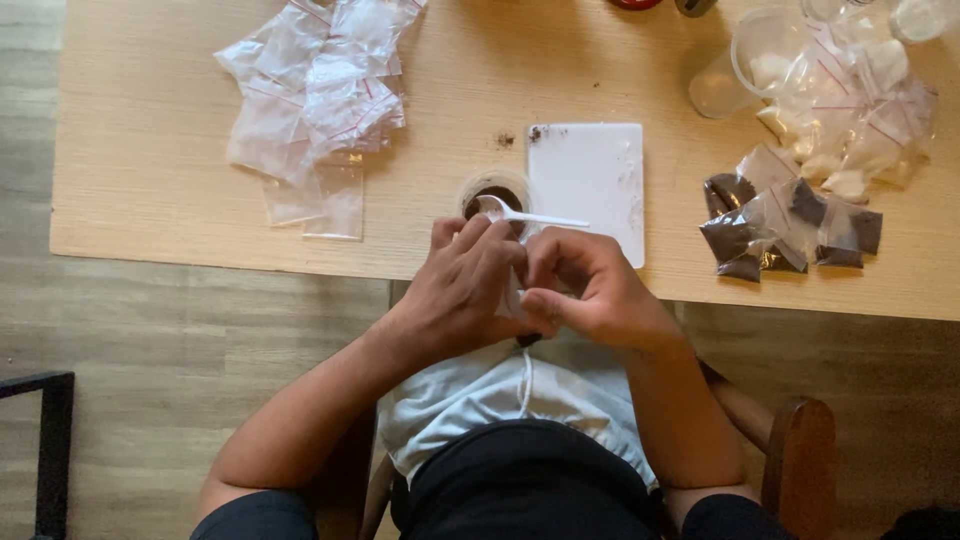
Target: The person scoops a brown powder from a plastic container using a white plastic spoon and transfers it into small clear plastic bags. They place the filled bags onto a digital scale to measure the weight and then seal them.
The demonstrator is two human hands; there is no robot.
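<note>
In the head view, looking straight down, the left hand (462, 290) and the right hand (590, 285) meet at the near edge of a pale wooden table (150, 150), just over the person's lap. Both are curled inward with fingertips pressed together, pinching a small clear plastic bag (512, 296) between them; only a thin sliver of it shows in the gap between the two hands, so what it contains cannot be told. Just beyond the knuckles, touching distance from the fingers, stands a small round cup (493, 196) with dark brown powder inside, and a white plastic spoon (530, 215) rests across its rim, bowl over the cup and handle pointing toward the right. Right beside the cup, on its right, lies a flat white rectangular tray (590, 175) with a few dark specks near its upper left corner. Well apart to the left, farther back on the table, is a loose heap of empty clear zip bags (315, 100) with red seal lines. To the right of the tray sits a cluster of filled bags of brown powder (780, 225), and behind them a pile of bags of white pieces (860, 120) beside a clear plastic container (755, 65). The arm of a wooden chair (795, 450) shows at the lower right.
</note>
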